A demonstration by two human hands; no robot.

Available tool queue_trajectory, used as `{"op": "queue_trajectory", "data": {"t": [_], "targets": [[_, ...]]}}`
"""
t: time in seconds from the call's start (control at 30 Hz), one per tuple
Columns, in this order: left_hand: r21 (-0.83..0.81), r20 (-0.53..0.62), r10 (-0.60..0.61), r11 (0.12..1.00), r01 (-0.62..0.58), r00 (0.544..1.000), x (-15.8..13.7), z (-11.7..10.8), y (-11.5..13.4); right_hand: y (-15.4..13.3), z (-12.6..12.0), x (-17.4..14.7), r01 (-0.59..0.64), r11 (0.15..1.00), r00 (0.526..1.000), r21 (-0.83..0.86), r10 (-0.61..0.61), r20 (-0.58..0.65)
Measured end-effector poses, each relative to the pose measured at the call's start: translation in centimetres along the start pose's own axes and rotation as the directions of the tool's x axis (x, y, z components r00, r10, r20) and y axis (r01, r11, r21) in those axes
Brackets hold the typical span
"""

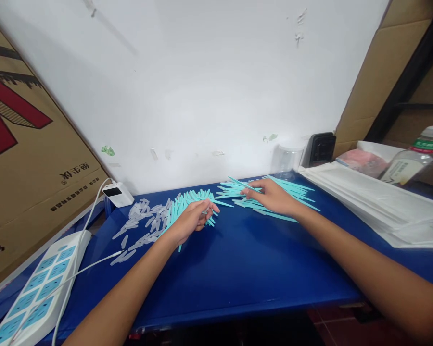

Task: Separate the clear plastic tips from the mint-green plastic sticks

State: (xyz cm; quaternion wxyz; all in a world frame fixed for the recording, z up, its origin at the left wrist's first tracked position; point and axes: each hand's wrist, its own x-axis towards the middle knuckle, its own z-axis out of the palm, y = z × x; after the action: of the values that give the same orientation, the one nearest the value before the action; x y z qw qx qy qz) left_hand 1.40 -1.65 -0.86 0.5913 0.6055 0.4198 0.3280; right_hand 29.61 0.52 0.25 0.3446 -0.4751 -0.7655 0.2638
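My right hand (272, 196) pinches a thin turquoise plastic stick (238, 182) between thumb and fingers, its tip pointing left. Under and around that hand lies a spread of similar turquoise sticks (296, 190). My left hand (197, 218) is closed, thumb against curled fingers, at the front of a second heap of turquoise sticks (193, 196). One stick shows just right of its fingertips, but I cannot tell whether they hold it. Left of that heap are many small translucent, whitish slender pieces (140, 214), scattered on the blue table (238, 274).
A white power strip (39, 293) with cables lies at the left, near a small white device (118, 194). White flat packets (375, 202) are stacked at the right beside a plastic bottle (414, 156). A clear cup (289, 161) stands by the wall.
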Motion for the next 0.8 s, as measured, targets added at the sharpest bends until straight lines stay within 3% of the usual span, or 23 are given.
{"op": "queue_trajectory", "data": {"t": [0.2,0.47,0.8], "targets": [[-0.015,-0.146,0.045,0.999,-0.047,0.988,0.4,-0.5,-0.5,-1.3,-0.4,-0.4,-0.012,0.986,0.993,0.168,-0.008,0.119],[-0.063,-0.288,0.086,0.992,-0.109,0.954,0.7,-0.5,-0.4,-1.5,0.0,-0.6,-0.014,0.973,0.983,0.230,-0.029,0.184],[-0.038,-0.255,0.111,0.991,-0.124,0.961,1.0,-0.7,-1.2,-1.4,0.2,-0.8,-0.075,0.953,0.986,0.294,0.027,0.165]]}}
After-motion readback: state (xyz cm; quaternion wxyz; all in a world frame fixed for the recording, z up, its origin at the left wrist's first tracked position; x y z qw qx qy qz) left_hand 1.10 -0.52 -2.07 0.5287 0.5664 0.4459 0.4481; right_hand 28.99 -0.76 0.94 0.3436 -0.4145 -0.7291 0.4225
